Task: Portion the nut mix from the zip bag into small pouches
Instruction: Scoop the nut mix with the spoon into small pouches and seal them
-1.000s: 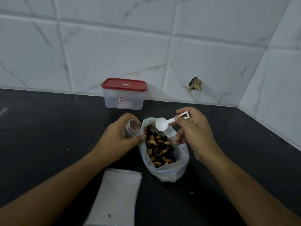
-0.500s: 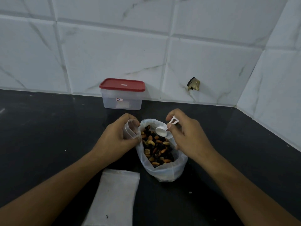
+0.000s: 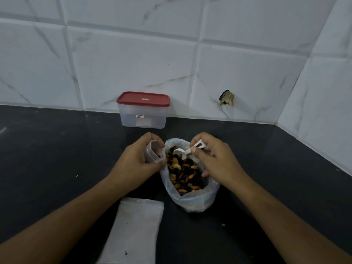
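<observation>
Fingers (image 3: 211, 149) have lowered the scoop (image 3: 179, 151) into the nut mix (image 3: 185, 175).

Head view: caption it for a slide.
Right hand holds a scoop in the nut mix bag; left hand grips a small pouch.

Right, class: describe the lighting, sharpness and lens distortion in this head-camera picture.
Head view: dim, cool light, no glare or hard shadows; the wall tiles show bowed joints from the wide-angle lens; nut mix and white scoop look sharp.

Head view, down onto countertop (image 3: 57, 159)
</observation>
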The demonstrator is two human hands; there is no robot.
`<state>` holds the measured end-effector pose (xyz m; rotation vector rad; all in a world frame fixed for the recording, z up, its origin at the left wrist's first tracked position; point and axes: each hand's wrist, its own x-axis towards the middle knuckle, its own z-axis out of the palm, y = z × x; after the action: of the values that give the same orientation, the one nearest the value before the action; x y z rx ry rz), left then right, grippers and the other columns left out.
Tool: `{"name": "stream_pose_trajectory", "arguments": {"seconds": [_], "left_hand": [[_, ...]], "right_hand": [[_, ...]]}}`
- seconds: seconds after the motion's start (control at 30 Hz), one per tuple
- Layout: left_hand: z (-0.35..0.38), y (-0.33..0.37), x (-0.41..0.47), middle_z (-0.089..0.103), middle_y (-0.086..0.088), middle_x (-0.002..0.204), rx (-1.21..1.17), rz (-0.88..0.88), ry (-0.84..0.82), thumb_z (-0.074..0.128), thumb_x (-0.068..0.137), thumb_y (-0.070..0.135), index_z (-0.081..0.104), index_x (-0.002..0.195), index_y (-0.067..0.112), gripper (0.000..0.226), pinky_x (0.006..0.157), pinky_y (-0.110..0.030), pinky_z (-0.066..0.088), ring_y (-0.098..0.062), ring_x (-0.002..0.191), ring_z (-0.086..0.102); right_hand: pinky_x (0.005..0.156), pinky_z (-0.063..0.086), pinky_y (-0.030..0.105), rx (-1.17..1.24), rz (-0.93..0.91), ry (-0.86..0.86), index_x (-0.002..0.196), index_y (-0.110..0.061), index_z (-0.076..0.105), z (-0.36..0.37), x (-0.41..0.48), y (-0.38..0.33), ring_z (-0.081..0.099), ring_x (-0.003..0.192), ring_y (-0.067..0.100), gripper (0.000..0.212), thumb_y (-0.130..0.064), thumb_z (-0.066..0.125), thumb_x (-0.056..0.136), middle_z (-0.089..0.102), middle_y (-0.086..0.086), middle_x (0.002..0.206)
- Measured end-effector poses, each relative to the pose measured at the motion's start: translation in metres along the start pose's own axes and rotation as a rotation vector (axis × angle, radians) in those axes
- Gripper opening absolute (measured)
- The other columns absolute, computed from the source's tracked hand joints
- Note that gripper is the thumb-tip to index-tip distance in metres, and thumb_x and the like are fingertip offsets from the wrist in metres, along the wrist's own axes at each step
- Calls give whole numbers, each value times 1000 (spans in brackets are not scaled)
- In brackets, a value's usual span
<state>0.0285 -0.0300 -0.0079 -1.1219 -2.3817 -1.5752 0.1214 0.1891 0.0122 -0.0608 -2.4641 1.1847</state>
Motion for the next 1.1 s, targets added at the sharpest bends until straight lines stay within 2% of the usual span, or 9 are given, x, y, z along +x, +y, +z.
{"name": "stream_pose_trajectory", "arguments": {"seconds": [0.13,0.2,0.3,0.47,0.63,0.7,0.83,1.0,1.1], "left_hand": [[1,0,0,67,15,101,-6,5,6,81,84,17,62,107,31,33,78,-17,56,-2,95,67],[1,0,0,67,16,101,-11,8,5,81,84,16,62,107,31,33,79,-16,55,-3,96,67],[1,0,0,68,14,101,-6,8,7,81,84,17,62,107,31,33,79,-17,56,-3,96,66],[1,1,0,68,15,101,-2,6,10,81,85,18,62,107,30,32,76,-19,57,-4,95,67],[2,2,-1,66,24,102,1,-4,34,82,83,26,62,109,32,33,74,-9,51,4,98,64],[2,2,-1,67,24,102,-7,-9,31,82,83,27,62,112,33,35,74,-7,50,7,100,63],[2,0,1,69,18,109,-3,-20,7,83,82,32,64,114,36,38,83,-19,53,3,104,65],[3,0,1,70,18,107,-12,-33,0,84,81,31,65,113,34,38,79,-12,53,4,101,66],[2,1,0,72,17,106,-36,-42,-9,84,81,28,64,113,32,39,80,-14,55,2,101,67]], "right_hand": [[53,61,35,48,62,23,96,-28,68,3,1,0,62,59,7,13,-19,63,102,71,-3,82],[51,57,30,117,119,25,97,-26,69,4,2,0,60,56,2,10,-19,64,102,75,-2,89],[52,52,31,254,201,37,104,-22,68,3,3,0,55,46,0,5,-19,64,102,79,6,98],[54,49,30,398,329,59,109,-11,68,0,4,-1,49,41,3,10,-16,62,102,81,6,93],[49,48,27,512,412,92,109,-7,68,-5,5,1,41,42,8,12,-11,64,98,81,12,98],[49,47,27,538,430,93,111,-7,67,-6,5,0,40,44,8,14,-13,62,100,81,9,98],[48,47,26,607,420,105,115,-6,66,-10,6,-3,40,44,8,16,-13,60,102,81,9,100],[44,46,22,639,320,55,118,-8,64,-8,0,-21,38,41,6,17,-18,61,104,81,8,103],[47,49,24,593,257,18,119,-12,65,0,-7,-32,38,41,7,17,-20,61,104,81,5,104]]}}
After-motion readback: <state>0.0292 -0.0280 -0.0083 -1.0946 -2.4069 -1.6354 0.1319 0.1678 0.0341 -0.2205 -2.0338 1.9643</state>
